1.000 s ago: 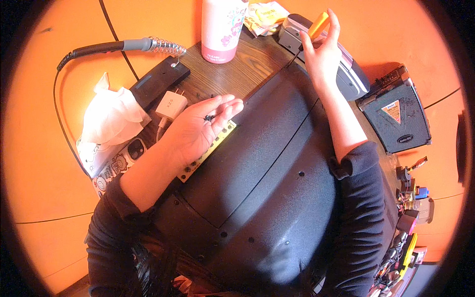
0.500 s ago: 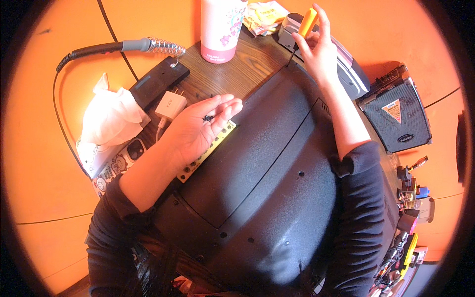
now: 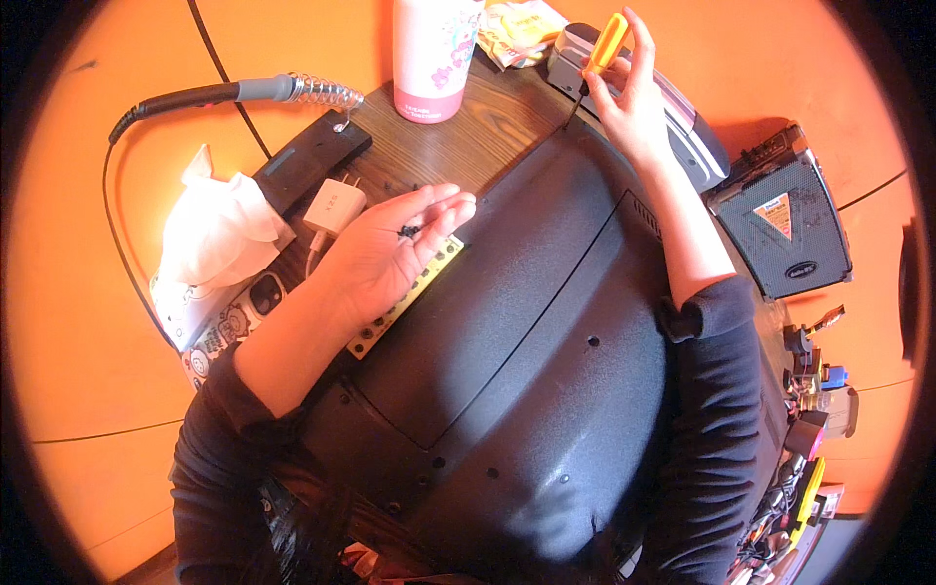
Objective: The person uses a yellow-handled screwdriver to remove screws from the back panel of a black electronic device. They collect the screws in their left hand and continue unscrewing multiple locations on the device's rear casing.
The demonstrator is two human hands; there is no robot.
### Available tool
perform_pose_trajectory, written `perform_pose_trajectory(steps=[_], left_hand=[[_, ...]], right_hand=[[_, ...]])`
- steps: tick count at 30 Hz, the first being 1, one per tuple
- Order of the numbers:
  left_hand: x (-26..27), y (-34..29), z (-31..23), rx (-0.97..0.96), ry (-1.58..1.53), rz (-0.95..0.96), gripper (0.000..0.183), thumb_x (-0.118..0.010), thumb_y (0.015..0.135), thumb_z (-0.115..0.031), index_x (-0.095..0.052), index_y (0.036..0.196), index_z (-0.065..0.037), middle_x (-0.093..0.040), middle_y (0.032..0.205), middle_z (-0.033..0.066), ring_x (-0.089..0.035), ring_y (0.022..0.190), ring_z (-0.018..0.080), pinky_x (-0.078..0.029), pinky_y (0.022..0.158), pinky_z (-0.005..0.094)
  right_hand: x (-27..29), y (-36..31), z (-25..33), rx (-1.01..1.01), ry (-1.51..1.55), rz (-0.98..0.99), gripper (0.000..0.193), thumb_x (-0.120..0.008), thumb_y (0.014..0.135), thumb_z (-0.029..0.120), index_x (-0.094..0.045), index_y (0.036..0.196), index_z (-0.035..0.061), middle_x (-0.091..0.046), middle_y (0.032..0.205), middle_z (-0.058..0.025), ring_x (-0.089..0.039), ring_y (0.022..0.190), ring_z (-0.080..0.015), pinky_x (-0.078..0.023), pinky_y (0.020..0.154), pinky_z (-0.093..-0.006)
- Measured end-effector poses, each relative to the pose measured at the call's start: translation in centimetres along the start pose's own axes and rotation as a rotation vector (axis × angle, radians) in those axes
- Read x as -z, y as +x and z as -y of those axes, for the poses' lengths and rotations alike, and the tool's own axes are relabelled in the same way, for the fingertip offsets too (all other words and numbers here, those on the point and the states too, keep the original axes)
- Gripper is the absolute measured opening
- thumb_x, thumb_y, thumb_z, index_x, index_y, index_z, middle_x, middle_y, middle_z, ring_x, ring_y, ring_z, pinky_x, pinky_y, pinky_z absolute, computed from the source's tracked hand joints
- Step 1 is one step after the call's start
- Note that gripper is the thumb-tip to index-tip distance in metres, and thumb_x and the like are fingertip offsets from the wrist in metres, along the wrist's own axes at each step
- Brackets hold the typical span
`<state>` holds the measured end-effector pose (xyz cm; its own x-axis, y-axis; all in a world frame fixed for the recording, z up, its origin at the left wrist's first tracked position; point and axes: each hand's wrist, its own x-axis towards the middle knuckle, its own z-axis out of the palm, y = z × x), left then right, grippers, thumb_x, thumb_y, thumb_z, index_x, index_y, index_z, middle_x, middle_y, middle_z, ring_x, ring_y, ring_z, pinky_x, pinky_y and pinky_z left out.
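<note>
A large, curved black plastic housing [image 3: 546, 292] with several screw holes lies in front of me. My right hand [image 3: 629, 112] grips a screwdriver [image 3: 608, 44] by its yellow handle at the far end. Its dark shaft points down, and the tip meets the housing's far corner. Over the housing's left edge, my left hand [image 3: 385, 258] is turned palm up and cupped, with a few small black screws [image 3: 409, 232] lying in it. Beneath that hand, a yellow strip with a row of dark holes [image 3: 450, 252] partly shows; the wrist hides the rest.
At the left are a soldering iron [image 3: 210, 97] in a coil holder, a white charger [image 3: 334, 207] and a tissue pack [image 3: 219, 229]. A pink-and-white tumbler [image 3: 429, 102] stands at the back. A speaker [image 3: 788, 234] and cluttered tools and cables [image 3: 780, 502] line the right.
The screwdriver handle has shifted and turned slightly in my right hand, while its tip stays at the same corner. My left hand has hardly moved.
</note>
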<state>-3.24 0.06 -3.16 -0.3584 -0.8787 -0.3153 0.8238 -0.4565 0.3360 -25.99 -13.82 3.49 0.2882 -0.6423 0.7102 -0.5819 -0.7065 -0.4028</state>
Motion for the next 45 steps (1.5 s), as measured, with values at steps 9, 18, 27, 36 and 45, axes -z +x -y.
perform_pose_trajectory(steps=[9, 18, 27, 36, 45], left_hand=[[0.0, 0.0, 0.2, -0.023, 0.028, -0.007, 0.023, -0.048, 0.087, -0.008, -0.049, 0.102, 0.009, -0.053, 0.099, 0.018, -0.057, 0.089, 0.0174, -0.051, 0.073, 0.0194], [0.7, 0.2, -0.1, 0.012, 0.005, 0.049, 0.026, -0.048, 0.086, -0.008, -0.045, 0.103, 0.012, -0.05, 0.102, 0.0166, -0.052, 0.099, 0.0223, -0.047, 0.081, 0.0217], [0.3, 0.1, 0.2, -0.032, 0.036, -0.002, 0.027, -0.048, 0.086, -0.009, -0.044, 0.104, 0.011, -0.05, 0.102, 0.0167, -0.052, 0.099, 0.022, -0.047, 0.081, 0.0214], [0.4, 0.1, 0.1, -0.011, 0.019, 0.021, 0.027, -0.048, 0.086, -0.008, -0.044, 0.104, 0.012, -0.05, 0.102, 0.0174, -0.053, 0.099, 0.0224, -0.048, 0.081, 0.0224], [0.3, 0.0, 0.2, -0.033, 0.032, 0.008, 0.026, -0.049, 0.085, -0.007, -0.045, 0.103, 0.012, -0.05, 0.099, 0.0169, -0.053, 0.098, 0.0228, -0.048, 0.081, 0.0223]], right_hand=[[-0.8, 0.1, -0.5, 0.129, -0.005, -0.069, 0.073, -0.064, 0.076, 0.014, -0.016, 0.13, 0.0142, -0.059, 0.065, -0.0077, -0.06, 0.06, -0.0171, -0.048, 0.058, -0.0278], [0.1, 0.2, -0.7, -0.055, 0.229, 0.025, 0.071, -0.056, 0.075, -0.001, -0.015, 0.131, 0.0145, -0.054, 0.084, -0.012, -0.055, 0.077, -0.0205, -0.046, 0.07, -0.0325], [0.1, 0.3, 0.5, 0.022, 0.026, 0.031, 0.068, -0.058, 0.074, 0.001, -0.021, 0.129, 0.0104, -0.05, 0.107, -0.019, -0.052, 0.097, -0.0308, -0.042, 0.082, -0.0351], [-0.2, 0.3, 0.9, 0.171, -0.078, -0.059, 0.071, -0.058, 0.072, -0.003, -0.021, 0.131, 0.0131, -0.047, 0.113, -0.0219, -0.053, 0.098, -0.0312, -0.044, 0.078, -0.0322], [0.5, 0.3, 0.9, -0.132, 0.112, 0.06, 0.072, -0.056, 0.075, -0.003, -0.017, 0.132, 0.0172, -0.055, 0.095, -0.018, -0.058, 0.079, -0.0239, -0.047, 0.068, -0.032]])
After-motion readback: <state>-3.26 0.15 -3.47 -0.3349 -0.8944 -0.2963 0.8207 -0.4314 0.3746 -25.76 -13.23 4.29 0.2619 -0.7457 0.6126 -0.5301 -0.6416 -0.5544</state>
